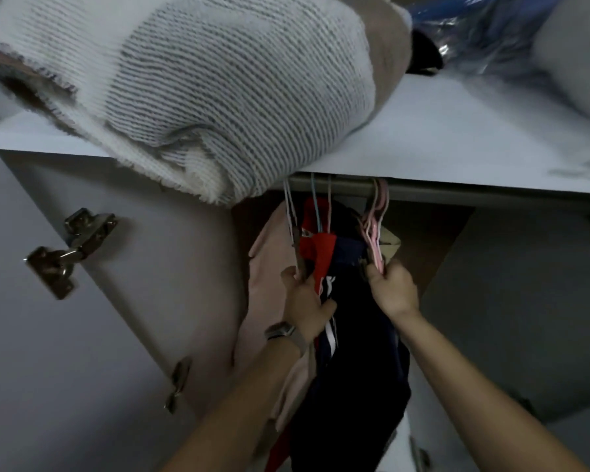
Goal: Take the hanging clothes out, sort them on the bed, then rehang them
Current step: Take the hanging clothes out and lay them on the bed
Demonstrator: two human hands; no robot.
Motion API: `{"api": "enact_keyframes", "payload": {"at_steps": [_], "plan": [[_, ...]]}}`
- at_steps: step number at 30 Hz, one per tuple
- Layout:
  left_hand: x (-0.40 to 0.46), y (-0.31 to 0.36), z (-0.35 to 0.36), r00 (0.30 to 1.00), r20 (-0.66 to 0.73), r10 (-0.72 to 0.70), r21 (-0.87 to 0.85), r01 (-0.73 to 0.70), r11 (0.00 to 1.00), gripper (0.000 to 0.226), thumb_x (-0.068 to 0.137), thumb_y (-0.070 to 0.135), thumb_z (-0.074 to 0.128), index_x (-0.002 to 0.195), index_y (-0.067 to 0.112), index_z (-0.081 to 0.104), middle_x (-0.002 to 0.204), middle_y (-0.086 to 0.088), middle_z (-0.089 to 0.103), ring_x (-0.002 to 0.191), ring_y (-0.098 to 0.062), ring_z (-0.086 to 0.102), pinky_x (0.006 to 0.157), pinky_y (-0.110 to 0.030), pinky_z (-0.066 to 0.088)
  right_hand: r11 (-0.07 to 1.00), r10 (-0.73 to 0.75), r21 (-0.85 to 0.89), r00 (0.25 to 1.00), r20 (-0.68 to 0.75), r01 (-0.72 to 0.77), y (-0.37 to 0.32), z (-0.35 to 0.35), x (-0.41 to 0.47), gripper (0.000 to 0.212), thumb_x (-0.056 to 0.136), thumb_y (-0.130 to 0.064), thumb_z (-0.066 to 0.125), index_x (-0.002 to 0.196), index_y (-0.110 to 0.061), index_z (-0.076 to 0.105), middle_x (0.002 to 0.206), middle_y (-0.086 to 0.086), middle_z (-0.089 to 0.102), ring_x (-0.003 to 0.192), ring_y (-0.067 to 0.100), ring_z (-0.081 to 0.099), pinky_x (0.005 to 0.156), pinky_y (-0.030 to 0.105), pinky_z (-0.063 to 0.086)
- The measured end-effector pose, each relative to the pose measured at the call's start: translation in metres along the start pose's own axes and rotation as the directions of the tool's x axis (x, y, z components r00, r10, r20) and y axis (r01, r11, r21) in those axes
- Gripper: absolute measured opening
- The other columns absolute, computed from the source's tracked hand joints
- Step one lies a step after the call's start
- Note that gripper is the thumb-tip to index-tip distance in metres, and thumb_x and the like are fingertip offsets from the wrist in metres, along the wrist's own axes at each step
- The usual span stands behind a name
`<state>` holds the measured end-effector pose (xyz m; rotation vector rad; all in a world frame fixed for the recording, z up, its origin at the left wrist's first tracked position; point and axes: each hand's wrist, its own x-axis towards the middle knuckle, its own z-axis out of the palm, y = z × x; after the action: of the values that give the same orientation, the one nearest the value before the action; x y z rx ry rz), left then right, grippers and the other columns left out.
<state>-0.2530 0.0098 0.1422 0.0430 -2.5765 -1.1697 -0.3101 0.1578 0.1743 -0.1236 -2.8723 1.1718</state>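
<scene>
I am at the wardrobe, and by my reading the first step, taking the hanging clothes out, is in hand. My left hand (305, 298) has its fingers closed around the lower ends of the pale hangers (291, 219) at the left of the bunch, with red and navy cloth bunched under the palm. My right hand (394, 291) pinches the pink hangers (375, 229) to the right, fingers closed on them. The hanging clothes (348, 352), navy, red and a pale pink piece at the left, drop between my forearms, their hooks over the rail (423, 190) just under the white shelf (423, 141). A rolled knit blanket (218, 97) overhangs that shelf edge, near above the hooks. I judge the next move needs the hooks lifted clear of the rail together, then drawn toward me without brushing the blanket.
</scene>
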Motion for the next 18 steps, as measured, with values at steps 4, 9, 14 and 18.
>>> {"api": "enact_keyframes", "payload": {"at_steps": [4,9,14,18], "plan": [[0.001,0.019,0.023,0.999,0.035,-0.032,-0.043,0.034,0.999,0.066,0.075,0.011,0.062,0.136,0.016,0.040,0.146,-0.009,0.022,0.130,-0.029,0.013,0.100,-0.017,0.030,0.996,0.057,-0.065,0.998,-0.035,-0.059,0.025,-0.033,0.005,0.039,0.089,-0.043,0.049,0.102,-0.006,0.052,0.104,0.019,0.062,0.097,0.041,0.059,0.082,0.042,0.049],[-0.001,0.011,0.025,1.000,0.012,-0.003,0.008,0.003,1.000,0.051,0.081,0.021,0.058,0.130,0.018,0.044,0.139,-0.008,0.030,0.123,-0.023,0.017,0.099,-0.012,0.021,0.990,0.015,-0.141,0.999,-0.041,-0.021,0.029,-0.045,0.007,0.061,0.089,-0.036,0.051,0.132,-0.002,0.025,0.115,0.019,0.059,0.099,0.040,0.059,0.080,0.041,0.047],[-0.007,-0.003,0.010,0.994,-0.097,-0.046,0.006,0.046,0.999,0.028,0.095,0.021,0.043,0.120,0.011,0.052,0.125,-0.015,0.035,0.104,-0.007,0.029,0.096,-0.004,0.023,0.788,-0.287,-0.607,0.934,-0.211,0.105,0.025,-0.033,-0.002,0.043,0.067,-0.016,0.070,0.103,-0.004,0.050,0.110,0.026,0.049,0.101,0.040,0.046,0.080,0.050,0.042],[-0.005,-0.008,-0.002,0.957,-0.162,-0.240,-0.090,0.228,0.969,0.030,0.096,0.018,0.043,0.119,0.001,0.053,0.126,-0.020,0.036,0.096,-0.016,0.045,0.089,-0.011,0.034,0.728,-0.334,-0.660,0.936,-0.108,0.183,0.004,-0.035,-0.006,0.032,0.072,-0.003,0.064,0.103,0.002,0.057,0.108,0.021,0.051,0.090,0.037,0.055,0.073,0.039,0.048]]}}
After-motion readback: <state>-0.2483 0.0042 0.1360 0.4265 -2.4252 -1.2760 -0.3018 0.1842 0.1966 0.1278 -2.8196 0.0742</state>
